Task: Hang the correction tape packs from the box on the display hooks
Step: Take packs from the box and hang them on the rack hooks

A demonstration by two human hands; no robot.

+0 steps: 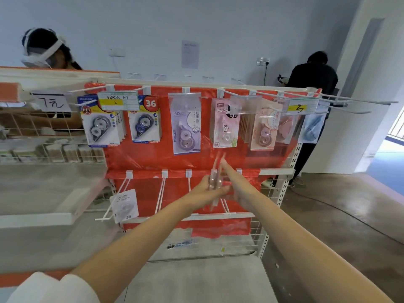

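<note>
1. Left hand (206, 189) and right hand (237, 186) are meeting in front of the red display rack (153, 158), both arms reaching forward.
2. Both hands are gripping a thin stack of clear correction tape packs (215, 178), held edge-on and upright between them; left fingers are curling around the lower part, right hand is pressing on the right side. Motion blur, exact finger grip cannot be told.
3. The stack is sitting just at the white lower hooks (162, 193); cannot tell if it is threading onto one.
4. Above the hands, the upper hooks (271, 95) are carrying hung packs: purple pack (185, 125) up and left, pink panda pack (224, 125) straight above, peach packs (263, 130) up and right.
5. Far up-left of the hands, blue "36" packs (145, 121) and PET packs (99, 123) are hanging.
6. Left of the left hand, one white pack (124, 205) is hanging on a lower hook.
7. Two other people are standing behind the rack.
</note>
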